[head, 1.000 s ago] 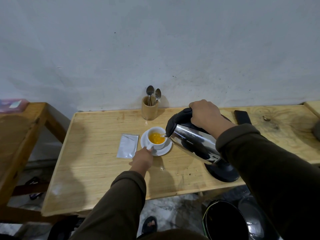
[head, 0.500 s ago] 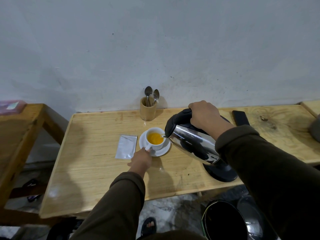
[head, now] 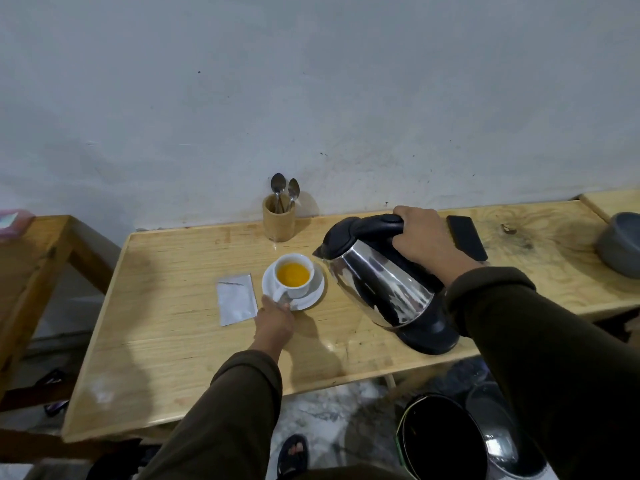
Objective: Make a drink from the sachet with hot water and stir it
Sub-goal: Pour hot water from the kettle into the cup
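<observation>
On the pale wooden bench (head: 346, 341), right hand (head: 420, 237) gripping the steel kettle (head: 381, 289) should lower it gently; left hand (head: 273, 318) pinches the white saucer (head: 313, 294).

The left hand (head: 275, 318) covers the cup (head: 292, 276) handle and the saucer (head: 313, 294) rim at seven o'clock, so the grip there cannot be told. The right hand (head: 420, 239) hides the rear of the kettle (head: 379, 284) handle and one corner of the dark flat object (head: 465, 237) behind it. The kettle body conceals most of its base (head: 431, 336). Spoon (head: 278, 184) handles vanish inside the wooden holder (head: 278, 220). At three o'clock the frame cuts off a grey bowl (head: 620, 244); at nine o'clock, a pink item (head: 14, 221). The sachet (head: 237, 299) shows no readable print.
</observation>
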